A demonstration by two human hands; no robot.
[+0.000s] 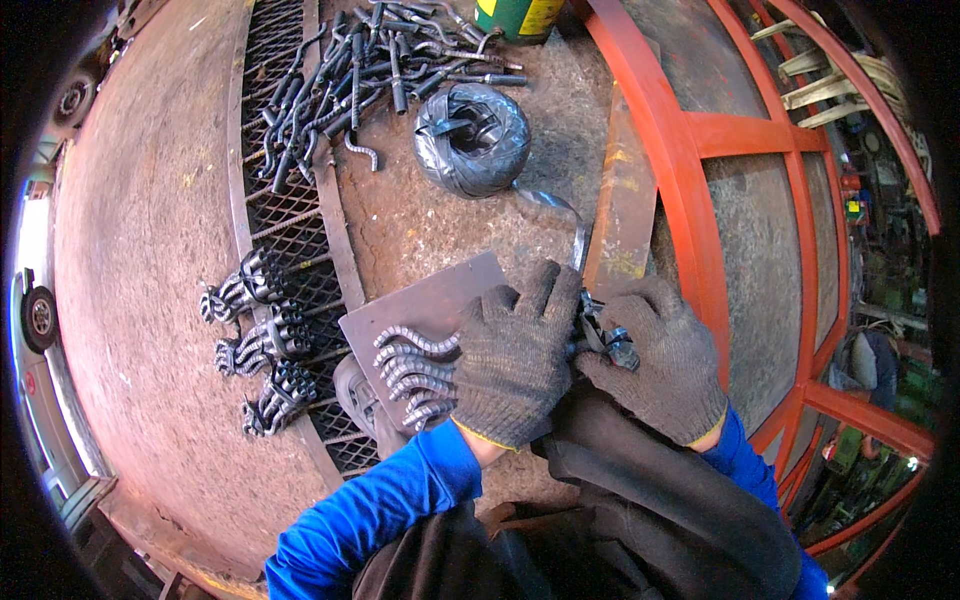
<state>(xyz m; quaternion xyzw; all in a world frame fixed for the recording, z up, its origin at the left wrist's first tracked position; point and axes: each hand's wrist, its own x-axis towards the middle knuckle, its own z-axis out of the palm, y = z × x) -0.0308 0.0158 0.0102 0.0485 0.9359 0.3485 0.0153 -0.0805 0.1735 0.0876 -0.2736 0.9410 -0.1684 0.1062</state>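
Note:
My left hand (pixel 515 365), in a grey knit glove, lies over a row of wavy, ribbed steel rods (pixel 415 365) and holds them on a flat metal plate (pixel 385 315). The rods' bent ends stick out to its left; their middles are hidden under the glove. Just to the right, my gloved right hand (pixel 655 360) is closed at the rods' other ends, its fingers pinching a shiny black plastic strip (pixel 592 325). That strip seems to run up to a roll of black plastic tape (pixel 472 140) on the floor beyond the plate.
Several tied rod bundles (pixel 270 335) lie at left beside a mesh grating (pixel 290 215). A loose heap of rods (pixel 375 70) covers the grating's far end. Behind the roll stands a green and yellow bucket (pixel 520 18). An orange-red metal frame (pixel 690 180) rises close on my right.

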